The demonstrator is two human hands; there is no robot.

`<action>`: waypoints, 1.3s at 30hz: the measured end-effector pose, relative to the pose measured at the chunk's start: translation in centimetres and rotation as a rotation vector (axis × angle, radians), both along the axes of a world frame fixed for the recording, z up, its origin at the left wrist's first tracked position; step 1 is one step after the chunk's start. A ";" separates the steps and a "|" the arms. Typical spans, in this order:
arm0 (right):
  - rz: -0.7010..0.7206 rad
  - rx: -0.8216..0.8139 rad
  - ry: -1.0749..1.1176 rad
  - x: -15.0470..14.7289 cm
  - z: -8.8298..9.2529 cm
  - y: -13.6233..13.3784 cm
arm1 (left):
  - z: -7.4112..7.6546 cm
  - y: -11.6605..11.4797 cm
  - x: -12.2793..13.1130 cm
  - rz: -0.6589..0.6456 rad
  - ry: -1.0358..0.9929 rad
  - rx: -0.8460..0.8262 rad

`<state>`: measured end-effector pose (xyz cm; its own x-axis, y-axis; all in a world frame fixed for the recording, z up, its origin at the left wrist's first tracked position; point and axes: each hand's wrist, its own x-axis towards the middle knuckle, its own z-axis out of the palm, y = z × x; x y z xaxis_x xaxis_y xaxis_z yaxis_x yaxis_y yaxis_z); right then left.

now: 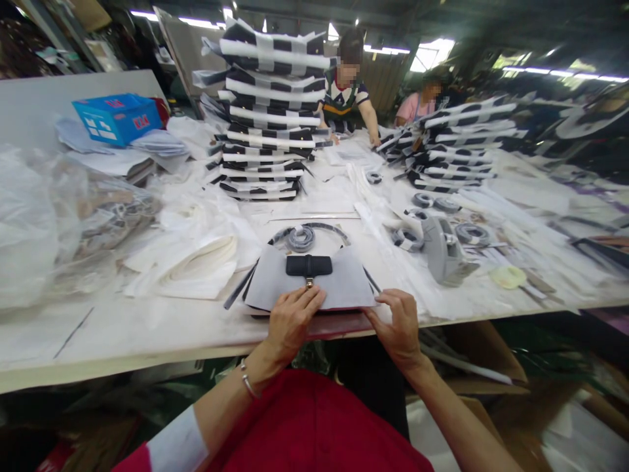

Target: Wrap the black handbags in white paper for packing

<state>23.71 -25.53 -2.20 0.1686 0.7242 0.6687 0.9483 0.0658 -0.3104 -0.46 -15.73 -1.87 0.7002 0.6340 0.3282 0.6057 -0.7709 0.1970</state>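
Observation:
A grey handbag [344,278] with a black flap tab and small metal clasp [309,267] lies flat at the table's near edge. My left hand [291,322] rests on its lower front, fingers spread flat against the grey panel just below the clasp. My right hand [399,322] is at the bag's lower right corner, fingers curled and pinching its edge. A coiled grey strap [300,238] sits just behind the bag, inside a dark looped handle.
Tall stacks of black-and-white striped pieces [269,111] [459,147] stand behind. Strap rolls [469,233], a grey tape dispenser [445,252], white wrapping paper [196,262], plastic bags [44,223] and a blue box [118,118] surround. Two people [346,88] work at the far side.

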 end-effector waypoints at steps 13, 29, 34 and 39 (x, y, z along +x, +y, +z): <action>0.465 -0.260 -0.377 -2.7 2.8 5.0 | -1.2 0.0 -0.2 0.023 -0.013 0.227; 0.539 -0.002 -0.284 -1.5 -2.5 3.9 | -1.5 -1.1 -0.2 -0.061 0.326 0.439; 0.447 -0.017 -0.313 -2.8 -1.3 3.6 | -1.4 -0.5 0.5 -0.074 0.436 0.461; 0.330 -0.039 -0.455 -4.2 -0.8 3.0 | -2.6 0.5 0.7 -0.050 0.370 0.537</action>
<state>19.54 -22.52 -3.01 -0.3701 0.7151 0.5930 0.9183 0.3782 0.1169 0.28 -15.28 -4.49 0.8522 0.4129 0.3213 0.5203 -0.7332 -0.4378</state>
